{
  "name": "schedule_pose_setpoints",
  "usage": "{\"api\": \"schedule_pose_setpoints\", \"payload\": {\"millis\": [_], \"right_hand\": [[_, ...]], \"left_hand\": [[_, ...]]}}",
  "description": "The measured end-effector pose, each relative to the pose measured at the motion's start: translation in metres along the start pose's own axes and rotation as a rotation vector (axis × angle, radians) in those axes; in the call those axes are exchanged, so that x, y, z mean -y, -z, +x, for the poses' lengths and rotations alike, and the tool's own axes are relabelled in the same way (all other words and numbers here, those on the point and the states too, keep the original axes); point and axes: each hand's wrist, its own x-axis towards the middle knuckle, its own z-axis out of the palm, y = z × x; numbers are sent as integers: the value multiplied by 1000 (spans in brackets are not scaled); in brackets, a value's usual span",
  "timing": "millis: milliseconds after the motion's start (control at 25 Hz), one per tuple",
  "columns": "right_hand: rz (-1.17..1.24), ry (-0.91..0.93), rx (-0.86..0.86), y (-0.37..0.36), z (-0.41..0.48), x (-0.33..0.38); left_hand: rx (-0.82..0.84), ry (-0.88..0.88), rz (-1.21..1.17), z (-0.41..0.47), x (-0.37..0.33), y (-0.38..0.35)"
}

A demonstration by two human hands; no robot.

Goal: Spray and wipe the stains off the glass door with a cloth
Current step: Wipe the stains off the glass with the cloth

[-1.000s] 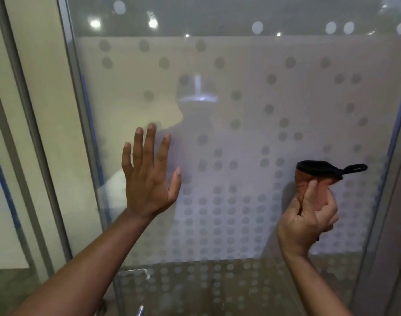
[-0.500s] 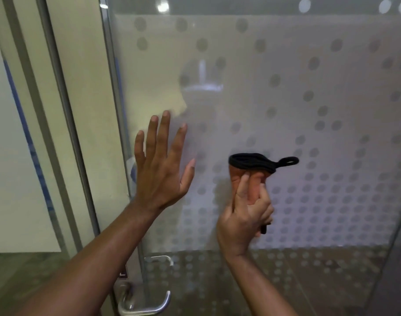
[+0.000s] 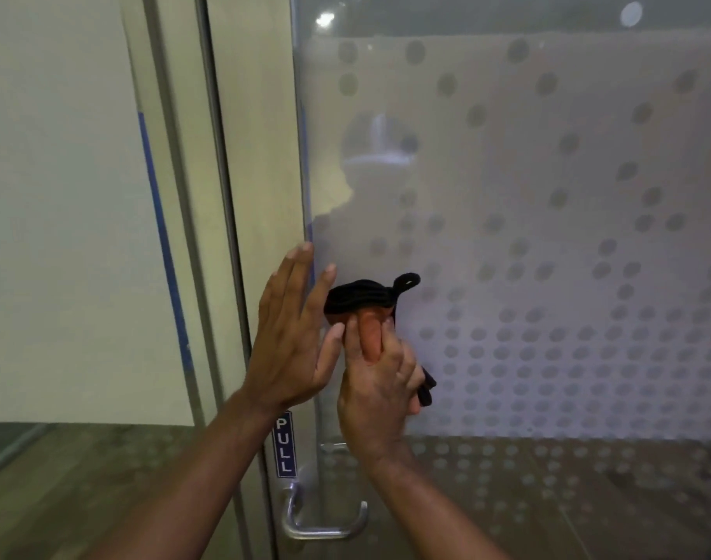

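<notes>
1 cloth (image 3: 366, 303) bunched in right hand (image 3: 380, 392), touching left hand (image 3: 291, 337).

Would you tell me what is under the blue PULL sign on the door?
Under the PULL sign a curved metal door handle shows. The left forearm covers the frame beside it, so any lock there cannot be seen.

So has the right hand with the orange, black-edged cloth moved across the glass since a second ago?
Yes. The right hand and orange, black-edged cloth swept leftwards over the dotted frosted glass door, from near its right edge to beside the flat left hand.
</notes>
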Motion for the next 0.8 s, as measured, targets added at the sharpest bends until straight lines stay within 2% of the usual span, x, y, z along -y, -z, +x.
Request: {"api": "schedule_pose_setpoints", "payload": {"millis": [120, 240, 400, 600, 720, 800], "right_hand": [[128, -31, 34, 10, -5, 13], [340, -80, 40, 23, -12, 27], [675, -384, 128, 45, -20, 53], [975, -699, 50, 70, -20, 61], [1087, -798, 106, 91, -28, 67], [1144, -840, 162, 106, -38, 70]], "left_hand": [[-62, 125, -151, -31, -11, 15], [-164, 366, -423, -81, -23, 21], [-245, 622, -677, -134, -39, 30], [-134, 584, -693, -172, -72, 56], [-40, 537, -639, -180, -89, 72], [-69, 591, -624, -182, -100, 84]]}}
